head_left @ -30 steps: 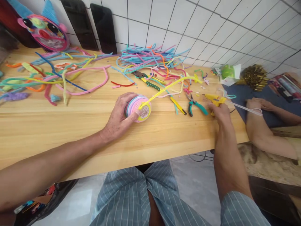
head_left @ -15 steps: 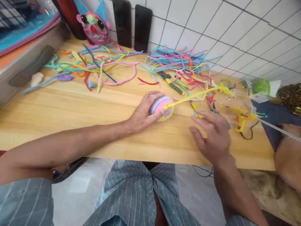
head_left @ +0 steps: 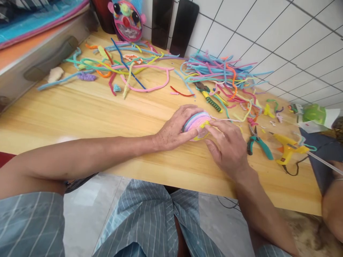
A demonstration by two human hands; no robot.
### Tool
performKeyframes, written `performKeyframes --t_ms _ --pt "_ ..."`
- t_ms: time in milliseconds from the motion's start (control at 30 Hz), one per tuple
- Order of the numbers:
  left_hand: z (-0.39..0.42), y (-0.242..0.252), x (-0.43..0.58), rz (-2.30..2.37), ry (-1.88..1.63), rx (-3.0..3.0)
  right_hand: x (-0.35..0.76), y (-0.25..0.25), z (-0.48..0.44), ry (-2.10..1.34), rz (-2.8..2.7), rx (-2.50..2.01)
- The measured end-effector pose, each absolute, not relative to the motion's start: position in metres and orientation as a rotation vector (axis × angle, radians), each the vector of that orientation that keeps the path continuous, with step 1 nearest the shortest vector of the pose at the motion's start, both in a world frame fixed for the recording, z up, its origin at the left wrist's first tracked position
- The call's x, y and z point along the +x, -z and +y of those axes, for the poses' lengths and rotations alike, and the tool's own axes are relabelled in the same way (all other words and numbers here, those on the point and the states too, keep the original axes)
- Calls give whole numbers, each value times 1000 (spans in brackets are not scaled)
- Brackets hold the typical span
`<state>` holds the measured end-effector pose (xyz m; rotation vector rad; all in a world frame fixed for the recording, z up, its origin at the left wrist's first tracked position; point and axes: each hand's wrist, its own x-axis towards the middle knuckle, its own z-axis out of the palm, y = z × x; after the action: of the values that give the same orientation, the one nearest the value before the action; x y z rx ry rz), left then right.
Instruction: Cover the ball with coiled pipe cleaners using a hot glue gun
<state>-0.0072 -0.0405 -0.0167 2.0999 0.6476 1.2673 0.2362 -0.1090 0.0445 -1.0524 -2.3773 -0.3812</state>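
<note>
My left hand (head_left: 178, 127) is wrapped round the far left side of a round piece (head_left: 197, 121), banded with pipe cleaners in teal, lilac and pink, its thumb pressed on the front. At its right edge lies a yellow pipe cleaner (head_left: 205, 124), bunched under the fingertips of my right hand (head_left: 227, 144). The right fingers are bent against it, thumb lower down; part of the strand is hidden behind them. Cutting pliers with yellow-green handles (head_left: 210, 100) lie beyond the piece. To the right of my right hand are teal-handled pliers (head_left: 258, 144).
A yellow glue gun (head_left: 291, 148) lies at the right, near another person's arm (head_left: 332, 200). Pipe cleaners are heaped (head_left: 214, 69) by the tiled wall and scattered at the left (head_left: 128, 67). Behind stand a decorated face piece (head_left: 128, 23), two dark phones (head_left: 183, 26) and a plastic bin (head_left: 45, 60).
My right hand has moved left onto the round piece. The yellow strand that stretched out to the right is now gathered at the piece's edge. The view has shifted, and the left hand keeps its hold.
</note>
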Motion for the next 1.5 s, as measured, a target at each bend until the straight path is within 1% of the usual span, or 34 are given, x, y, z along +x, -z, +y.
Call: performKeyframes --t_ms 300,667,1067,1500 --pt "-41 16 -9 663 -1260 2109 235 -37 -108 296 -2366 -1006" --pt "-40 15 -10 671 -1249 2095 227 -34 -109 356 -2328 -1020" --pt "-37 7 -11 728 -1256 2004 223 -28 -108 246 -2274 -1033" --pt "-39 2 -10 743 -1222 1931 220 -23 -102 304 -2211 -946"
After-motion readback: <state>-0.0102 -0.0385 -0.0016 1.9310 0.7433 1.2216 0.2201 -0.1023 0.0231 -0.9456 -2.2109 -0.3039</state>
